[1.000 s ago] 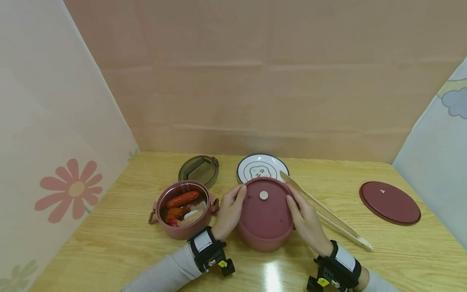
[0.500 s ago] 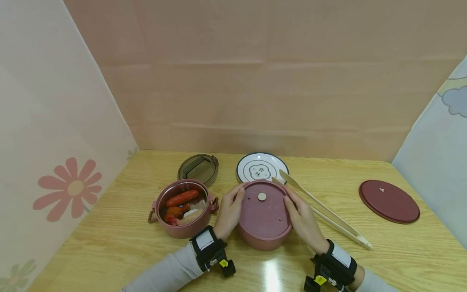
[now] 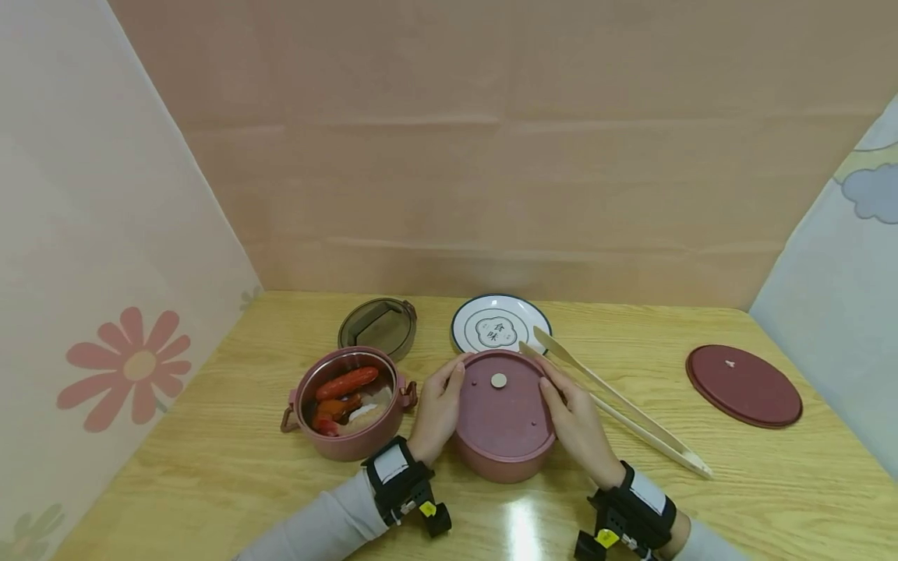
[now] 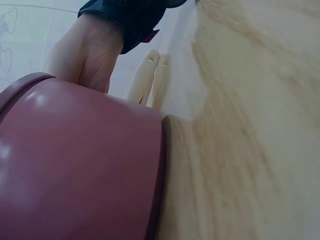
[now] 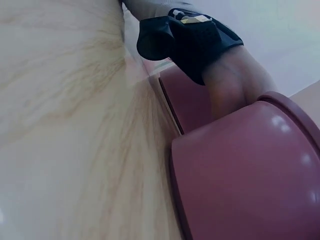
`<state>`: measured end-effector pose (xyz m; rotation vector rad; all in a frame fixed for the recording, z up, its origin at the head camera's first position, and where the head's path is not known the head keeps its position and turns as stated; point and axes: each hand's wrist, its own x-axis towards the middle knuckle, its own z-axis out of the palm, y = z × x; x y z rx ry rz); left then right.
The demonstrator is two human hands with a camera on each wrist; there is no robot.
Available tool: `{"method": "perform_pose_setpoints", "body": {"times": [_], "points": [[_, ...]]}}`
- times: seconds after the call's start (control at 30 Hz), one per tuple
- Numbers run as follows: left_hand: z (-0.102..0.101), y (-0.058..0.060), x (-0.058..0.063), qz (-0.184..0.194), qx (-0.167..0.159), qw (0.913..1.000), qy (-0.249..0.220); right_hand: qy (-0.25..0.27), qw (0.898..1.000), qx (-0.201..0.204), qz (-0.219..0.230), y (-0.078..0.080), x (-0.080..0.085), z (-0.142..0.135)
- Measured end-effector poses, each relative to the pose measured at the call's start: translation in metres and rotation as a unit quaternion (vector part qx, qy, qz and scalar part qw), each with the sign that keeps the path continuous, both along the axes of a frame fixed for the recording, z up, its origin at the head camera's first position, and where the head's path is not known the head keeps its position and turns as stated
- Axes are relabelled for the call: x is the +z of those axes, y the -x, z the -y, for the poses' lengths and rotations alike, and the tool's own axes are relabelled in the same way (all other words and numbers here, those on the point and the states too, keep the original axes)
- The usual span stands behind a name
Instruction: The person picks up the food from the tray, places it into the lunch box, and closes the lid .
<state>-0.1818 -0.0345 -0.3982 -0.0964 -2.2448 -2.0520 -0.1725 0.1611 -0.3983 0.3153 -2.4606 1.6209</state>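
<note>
A round dusky-pink pot (image 3: 508,469) stands in the middle of the wooden table, its smooth wall large in both wrist views. On top lies a matching lid (image 3: 505,417) with a pale round button, level with the rim. My left hand (image 3: 436,413) holds the lid's left edge, thumb along the top of the rim. Opposite it, my right hand (image 3: 578,425) grips the right edge the same way. The fingertips are partly hidden around the far sides. The pot's inside is covered by the lid.
Left stands an open pink pot (image 3: 340,449) holding a red sausage (image 3: 346,382) and other food pieces. Behind are an olive-brown lid (image 3: 400,335) and a white plate (image 3: 463,323). Wooden tongs (image 3: 659,444) lie beside my right hand; a dark red disc (image 3: 744,389) lies far right.
The lid's far edge has come down, so the lid now sits level on the pot and more of the plate shows behind. Both hands keep hold of its edges.
</note>
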Motion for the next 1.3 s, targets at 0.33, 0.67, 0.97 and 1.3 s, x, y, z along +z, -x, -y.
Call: {"method": "perform_pose_setpoints", "body": {"times": [0.33, 0.67, 0.97, 1.3], "points": [[0.0000, 0.0007, -0.0017, 0.022, 0.001, 0.9997, -0.005, 0.021, 1.000, -0.001, 0.015, -0.0004, -0.0007, 0.0007], [-0.0020, 0.0015, -0.0044, 0.033, 0.007, 0.9993, -0.016, 0.046, 0.998, 0.005, 0.036, -0.0018, -0.0029, 0.0005], [-0.0018, 0.0018, -0.0060, 0.032, 0.004, 0.9991, -0.029, 0.054, 0.998, 0.002, 0.043, -0.0013, -0.0049, 0.0005], [-0.0031, 0.0003, -0.0029, 0.045, 0.007, 0.9982, -0.039, 0.052, 0.997, 0.003, 0.065, 0.0001, -0.0028, 0.0012]]}}
